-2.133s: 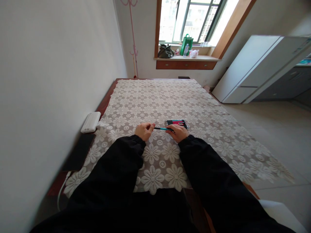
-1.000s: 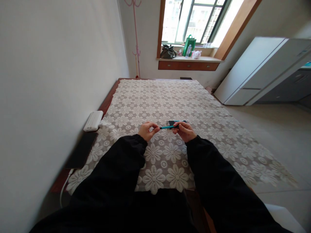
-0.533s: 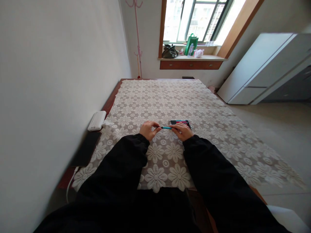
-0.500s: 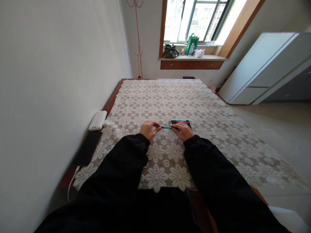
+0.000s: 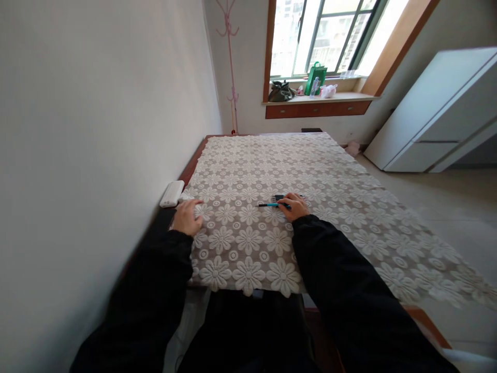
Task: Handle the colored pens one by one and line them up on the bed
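A blue-and-black pen (image 5: 267, 204) is pinched at its right end between the fingers of my right hand (image 5: 295, 206), its tip pointing left just above or on the cloth. Right behind that hand lies a small group of pens (image 5: 276, 198), partly covered by my fingers. My left hand (image 5: 188, 217) is off to the left at the table's edge, thumb and fingers apart, holding nothing. It is close to a white power bank (image 5: 172, 194) and a dark flat device (image 5: 160, 221), which my sleeve mostly hides.
A flower-patterned lace tablecloth (image 5: 248, 241) covers the table. A white wall (image 5: 116, 103) runs along its left side. At the far end are a pink coat stand (image 5: 231, 67) and a windowsill with a green bag (image 5: 316, 77). A white refrigerator (image 5: 435, 114) stands at the right.
My left hand has let go of the pen and moved left toward the power bank. My right hand still holds the pen in nearly the same place. The view has shifted slightly.
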`<state>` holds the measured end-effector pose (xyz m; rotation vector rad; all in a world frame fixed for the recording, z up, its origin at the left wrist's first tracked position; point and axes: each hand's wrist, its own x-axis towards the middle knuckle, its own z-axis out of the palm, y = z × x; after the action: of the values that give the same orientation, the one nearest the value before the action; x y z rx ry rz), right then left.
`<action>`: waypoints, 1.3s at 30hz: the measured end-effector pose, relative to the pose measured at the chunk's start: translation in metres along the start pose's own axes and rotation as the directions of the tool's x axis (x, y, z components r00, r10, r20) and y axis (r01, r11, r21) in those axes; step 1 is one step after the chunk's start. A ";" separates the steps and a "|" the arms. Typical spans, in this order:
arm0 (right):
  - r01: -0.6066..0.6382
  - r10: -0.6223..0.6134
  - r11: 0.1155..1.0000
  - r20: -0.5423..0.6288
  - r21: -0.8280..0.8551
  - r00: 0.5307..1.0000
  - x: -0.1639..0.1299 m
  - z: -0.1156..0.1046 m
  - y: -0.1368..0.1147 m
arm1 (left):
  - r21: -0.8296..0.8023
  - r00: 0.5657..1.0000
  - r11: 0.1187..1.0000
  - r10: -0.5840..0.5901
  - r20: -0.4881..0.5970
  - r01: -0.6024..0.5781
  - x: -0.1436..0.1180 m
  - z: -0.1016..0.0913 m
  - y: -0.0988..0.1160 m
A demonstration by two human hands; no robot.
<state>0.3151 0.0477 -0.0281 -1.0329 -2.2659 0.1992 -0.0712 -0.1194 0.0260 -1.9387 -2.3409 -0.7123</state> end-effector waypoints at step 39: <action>0.025 -0.022 0.999 0.089 -0.041 0.996 0.001 0.001 -0.003 | 0.199 0.845 0.831 -0.534 0.024 0.520 -0.041 -0.049 -0.094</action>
<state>0.3126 0.0461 -0.0272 -1.0371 -2.3702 0.1923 -0.1626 -0.1868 0.0267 -1.2615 -2.9040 -0.4057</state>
